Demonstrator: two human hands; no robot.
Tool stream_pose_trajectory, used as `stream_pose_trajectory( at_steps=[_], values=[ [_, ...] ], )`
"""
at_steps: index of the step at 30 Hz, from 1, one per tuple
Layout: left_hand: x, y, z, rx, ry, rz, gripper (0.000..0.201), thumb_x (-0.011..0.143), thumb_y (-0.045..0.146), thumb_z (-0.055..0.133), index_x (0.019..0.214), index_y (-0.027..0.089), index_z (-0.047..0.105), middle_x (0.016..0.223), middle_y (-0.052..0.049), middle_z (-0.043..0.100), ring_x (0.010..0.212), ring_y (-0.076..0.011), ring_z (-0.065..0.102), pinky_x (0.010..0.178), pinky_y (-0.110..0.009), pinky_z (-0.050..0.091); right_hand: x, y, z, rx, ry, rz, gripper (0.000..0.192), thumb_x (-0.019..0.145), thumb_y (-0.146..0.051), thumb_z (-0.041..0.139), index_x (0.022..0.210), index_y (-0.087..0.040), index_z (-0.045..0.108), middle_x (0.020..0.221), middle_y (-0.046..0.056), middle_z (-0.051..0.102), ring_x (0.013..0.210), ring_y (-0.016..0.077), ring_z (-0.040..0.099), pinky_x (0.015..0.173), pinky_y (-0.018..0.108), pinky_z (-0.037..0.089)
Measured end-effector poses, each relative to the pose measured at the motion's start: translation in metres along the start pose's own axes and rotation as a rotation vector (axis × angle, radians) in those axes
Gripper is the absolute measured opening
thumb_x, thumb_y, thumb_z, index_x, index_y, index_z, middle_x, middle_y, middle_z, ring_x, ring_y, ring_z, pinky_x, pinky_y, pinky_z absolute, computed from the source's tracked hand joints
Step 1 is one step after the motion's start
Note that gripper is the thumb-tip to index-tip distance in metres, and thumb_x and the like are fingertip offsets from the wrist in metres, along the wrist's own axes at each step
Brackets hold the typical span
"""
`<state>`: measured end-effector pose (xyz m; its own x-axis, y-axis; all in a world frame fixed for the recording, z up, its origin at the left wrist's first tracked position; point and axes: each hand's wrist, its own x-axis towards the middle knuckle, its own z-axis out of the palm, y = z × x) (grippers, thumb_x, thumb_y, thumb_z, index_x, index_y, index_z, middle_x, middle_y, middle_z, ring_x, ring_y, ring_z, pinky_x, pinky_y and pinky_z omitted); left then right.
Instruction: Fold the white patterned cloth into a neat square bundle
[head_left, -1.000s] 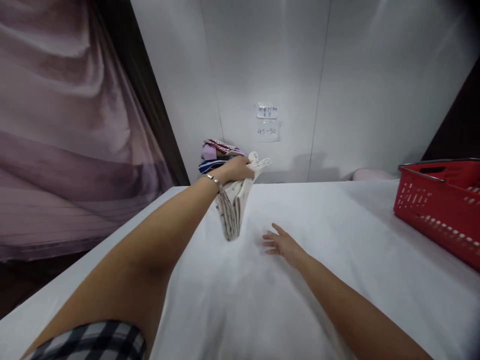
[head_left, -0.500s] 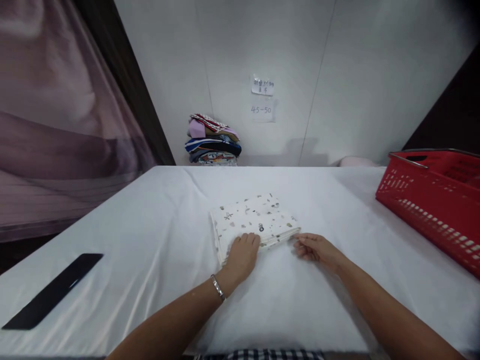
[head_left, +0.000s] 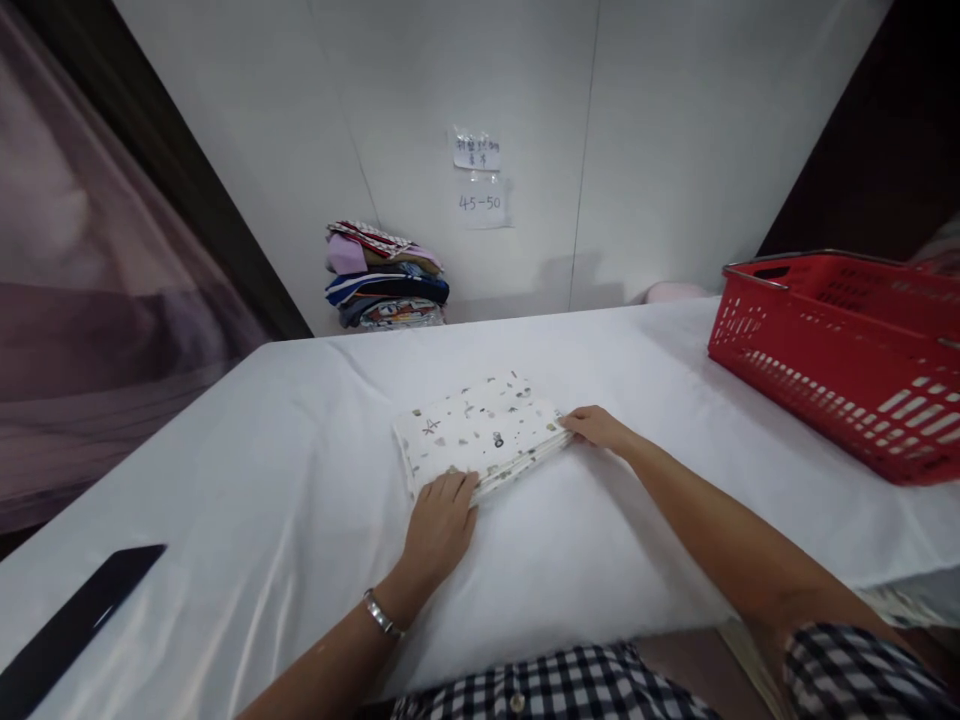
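Note:
A folded white cloth [head_left: 469, 432] printed with small grey, green and tan motifs lies on the white-covered table in the middle of the head view. At its near-left edge, the fingers of my left hand [head_left: 441, 525] rest flat on top, and a silver bracelet circles that wrist. My right hand [head_left: 598, 428] pinches the cloth's right corner between thumb and fingers. Several layers show along the near fold between the two hands. The underside of the cloth is hidden.
A red plastic basket [head_left: 817, 370] stands on the table's right side. Toward the left front lies a flat black object [head_left: 82, 625]. Behind the far edge is a stack of folded fabrics [head_left: 386, 280] against the wall, below paper signs [head_left: 480, 203]. A pinkish curtain [head_left: 97, 330] hangs at left.
My right hand has moved onto the cloth's right corner and closed on it. My left hand stays at the near-left edge. The view has shifted, showing more of the checked clothing.

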<state>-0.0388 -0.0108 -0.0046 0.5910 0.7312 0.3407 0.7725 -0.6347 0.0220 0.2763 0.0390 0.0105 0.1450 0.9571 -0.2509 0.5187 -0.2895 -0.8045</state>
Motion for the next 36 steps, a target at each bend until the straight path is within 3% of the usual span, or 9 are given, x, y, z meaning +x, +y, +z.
stream_pose_trajectory(
  at_steps=[4,11,15,18,21,24,36],
  values=[
    [-0.001,0.000,0.002,0.016,0.014,0.011,0.038,0.080,0.014,0.050,0.118,0.018,0.051,0.108,-0.009,0.057,0.102,-0.0248,0.050,0.085,-0.039,0.040,0.004,-0.004,-0.002,-0.073,-0.016,-0.009,0.023,0.069,-0.037,0.064,0.061,-0.016,0.060,0.048,-0.003,0.051,0.046,0.0079,0.044,0.045,0.019,0.031],
    [0.001,-0.003,0.000,-0.059,0.010,0.027,0.031,0.083,0.022,0.050,0.113,0.019,0.054,0.106,-0.008,0.059,0.100,-0.0238,0.051,0.084,-0.039,0.041,0.014,0.002,0.005,-0.159,0.029,-0.031,0.017,0.071,-0.031,0.060,0.064,-0.015,0.059,0.047,-0.002,0.052,0.047,0.0106,0.048,0.047,0.021,0.034],
    [0.015,-0.002,-0.012,-0.154,-0.027,-0.036,0.024,0.088,0.033,0.045,0.102,0.020,0.059,0.100,-0.007,0.059,0.093,-0.0210,0.053,0.080,-0.036,0.043,0.008,0.003,0.005,-0.191,0.157,-0.126,0.018,0.074,-0.033,0.058,0.080,-0.017,0.063,0.077,0.004,0.064,0.070,0.0147,0.056,0.062,0.024,0.041],
    [0.031,0.004,-0.018,-0.202,-0.073,-0.062,0.022,0.089,0.031,0.044,0.099,0.020,0.060,0.097,-0.006,0.059,0.089,-0.0193,0.052,0.078,-0.034,0.043,-0.003,0.003,0.007,-0.218,0.219,-0.369,0.018,0.079,-0.030,0.053,0.090,-0.021,0.063,0.096,0.004,0.063,0.086,0.0162,0.056,0.073,0.027,0.042],
    [0.047,0.012,-0.017,-0.223,-0.129,-0.061,0.018,0.087,0.027,0.046,0.096,0.021,0.060,0.094,-0.005,0.059,0.088,-0.0186,0.052,0.076,-0.032,0.043,-0.012,0.003,0.011,-0.302,0.154,-0.697,0.018,0.081,-0.024,0.052,0.092,-0.021,0.065,0.102,0.006,0.063,0.095,0.0185,0.054,0.081,0.031,0.043],
    [0.058,0.016,-0.010,-0.223,-0.171,-0.071,0.016,0.086,0.025,0.048,0.094,0.020,0.061,0.091,-0.004,0.059,0.088,-0.0181,0.051,0.074,-0.030,0.042,-0.012,0.005,0.013,-0.429,0.086,-0.838,0.020,0.083,-0.022,0.051,0.095,-0.021,0.067,0.102,0.008,0.064,0.097,0.0204,0.054,0.085,0.035,0.042],
    [0.064,0.023,-0.007,-0.121,-0.240,-0.077,0.020,0.087,0.026,0.044,0.094,0.019,0.061,0.092,-0.005,0.058,0.088,-0.0188,0.050,0.073,-0.030,0.040,-0.004,-0.006,0.015,-0.687,-0.020,-0.871,0.022,0.084,-0.019,0.052,0.096,-0.021,0.070,0.101,0.008,0.065,0.095,0.0217,0.053,0.080,0.033,0.038]
  ],
)
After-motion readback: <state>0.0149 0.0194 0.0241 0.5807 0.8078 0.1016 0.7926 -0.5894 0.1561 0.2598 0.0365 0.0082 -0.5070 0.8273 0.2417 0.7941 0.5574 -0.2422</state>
